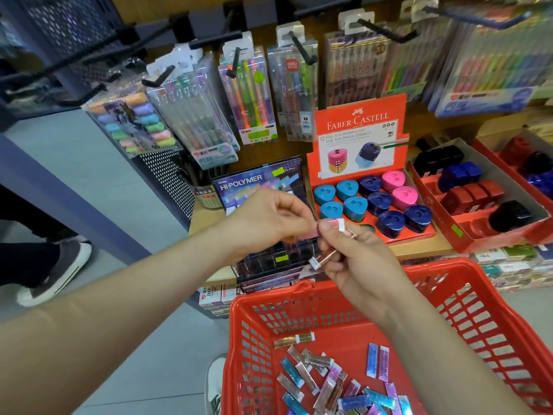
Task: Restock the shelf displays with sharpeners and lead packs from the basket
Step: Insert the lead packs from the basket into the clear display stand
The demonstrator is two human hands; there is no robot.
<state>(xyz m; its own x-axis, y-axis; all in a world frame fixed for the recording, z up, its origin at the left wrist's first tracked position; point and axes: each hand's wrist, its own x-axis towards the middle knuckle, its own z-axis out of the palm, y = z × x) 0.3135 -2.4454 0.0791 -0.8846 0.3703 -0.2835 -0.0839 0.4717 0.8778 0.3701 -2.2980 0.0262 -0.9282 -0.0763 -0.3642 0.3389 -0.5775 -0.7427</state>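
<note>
My right hand (356, 262) grips a few slim lead packs (321, 259) above the red basket (466, 298). My left hand (269, 220) pinches the pink end of one pack (332, 224) at my right fingertips. Both hands hover over the dark Hi-Polymer lead display (263, 187) on the shelf. Several loose metallic lead packs (332, 381) lie on the basket floor. To the right stands the red Faber-Castell sharpener box (359, 124) with blue, navy and pink sharpeners (371, 199).
A second red tray (478, 232) with black, blue and red sharpeners stands further right. Pen packs hang on black hooks (302, 52) above the shelf. A person's shoe (57, 271) is on the floor at left, and my own shoe (215, 381) is beside the basket.
</note>
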